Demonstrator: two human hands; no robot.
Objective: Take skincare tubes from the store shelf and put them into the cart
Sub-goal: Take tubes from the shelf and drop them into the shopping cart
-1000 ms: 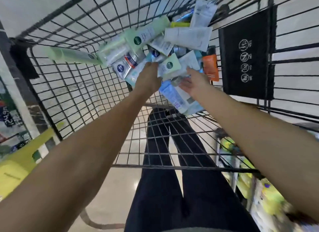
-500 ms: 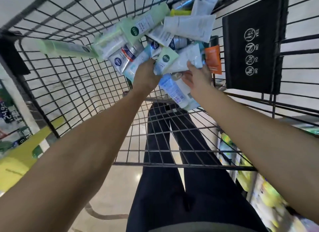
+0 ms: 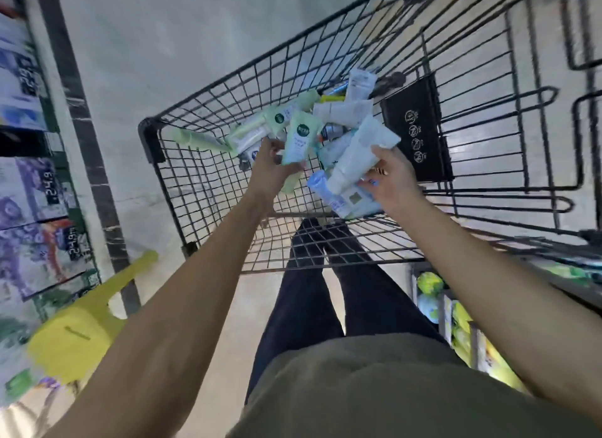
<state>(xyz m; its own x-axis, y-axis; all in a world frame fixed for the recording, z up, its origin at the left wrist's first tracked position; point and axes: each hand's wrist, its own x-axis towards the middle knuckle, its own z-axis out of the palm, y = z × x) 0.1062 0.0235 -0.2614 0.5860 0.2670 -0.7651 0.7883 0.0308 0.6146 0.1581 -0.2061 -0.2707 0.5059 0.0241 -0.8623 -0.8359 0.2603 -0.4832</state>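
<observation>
Person: bare forearms, olive-khaki top [image 3: 374,388], dark navy trousers [image 3: 312,300], ring on right hand [image 3: 395,183].

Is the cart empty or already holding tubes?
Holding tubes: a pile of skincare tubes lies against the far corner of the cart.

Pale glossy floor [image 3: 182,46], stocked shelves [image 3: 29,190] (labels blurred) alongside.
</observation>
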